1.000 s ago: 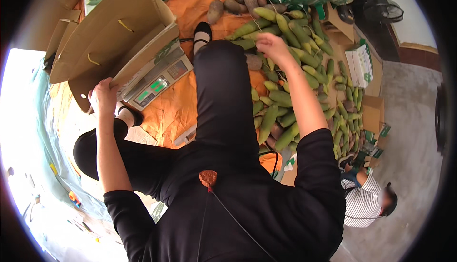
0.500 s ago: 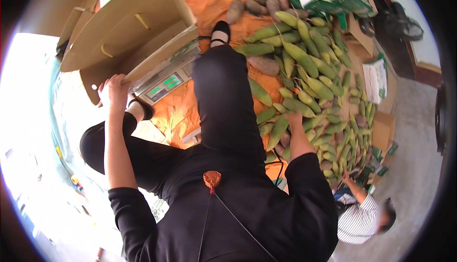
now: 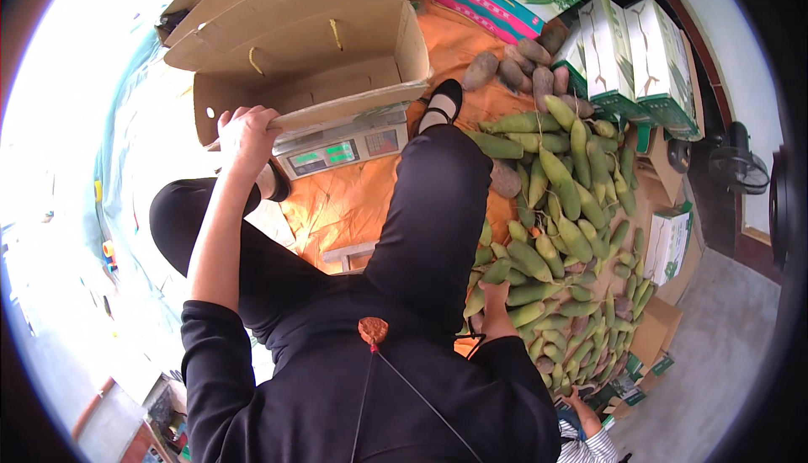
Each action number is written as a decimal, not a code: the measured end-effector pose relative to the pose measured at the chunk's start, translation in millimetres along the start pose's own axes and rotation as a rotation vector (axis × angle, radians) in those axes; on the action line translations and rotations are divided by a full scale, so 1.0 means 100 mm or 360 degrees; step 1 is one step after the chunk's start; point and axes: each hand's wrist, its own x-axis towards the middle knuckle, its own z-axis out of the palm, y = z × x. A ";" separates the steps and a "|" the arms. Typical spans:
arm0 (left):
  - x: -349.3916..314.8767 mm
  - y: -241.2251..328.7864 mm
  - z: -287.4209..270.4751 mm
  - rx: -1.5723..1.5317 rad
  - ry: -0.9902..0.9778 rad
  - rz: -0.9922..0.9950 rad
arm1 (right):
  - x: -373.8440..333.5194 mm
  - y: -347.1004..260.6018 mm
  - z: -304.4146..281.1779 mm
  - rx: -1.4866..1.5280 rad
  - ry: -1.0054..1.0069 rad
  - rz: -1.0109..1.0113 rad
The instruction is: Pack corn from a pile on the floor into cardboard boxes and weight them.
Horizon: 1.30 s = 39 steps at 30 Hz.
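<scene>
My left hand (image 3: 246, 130) is closed over the near edge of an open cardboard box (image 3: 311, 84) with yellow cord handles. The box rests on a digital scale (image 3: 337, 154) whose green display is lit. Its visible inside holds nothing. At the near left side of a big heap of green radishes (image 3: 560, 181), my right hand (image 3: 497, 299) is closed on a green radish (image 3: 474, 301). Its fingers are partly hidden.
Brownish-skinned radishes (image 3: 509, 67) lie beyond the heap. White-and-green cartons (image 3: 608, 50) stand at the far right, near a black fan (image 3: 739, 164). An orange sheet (image 3: 345, 210) covers the floor. A co-worker's hand (image 3: 581, 404) reaches the heap's near end.
The view has shifted, so the box, scale and heap sit further right. My right hand has drawn nearer to me along the heap's edge. My left hand stays on the box edge.
</scene>
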 end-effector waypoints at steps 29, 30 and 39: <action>-0.13 -0.03 -0.09 -0.0044 -0.0131 0.0084 | -3.69 -5.32 -0.33 -0.0118 -0.0407 -0.3269; -0.11 0.00 -0.09 -0.0030 -0.0124 0.0090 | -3.70 -5.38 -0.09 -0.0345 -0.0408 -0.3199; -0.09 0.04 -0.01 -0.0100 -0.0030 0.0171 | -3.53 -5.27 1.67 -0.1532 -0.0651 -0.2252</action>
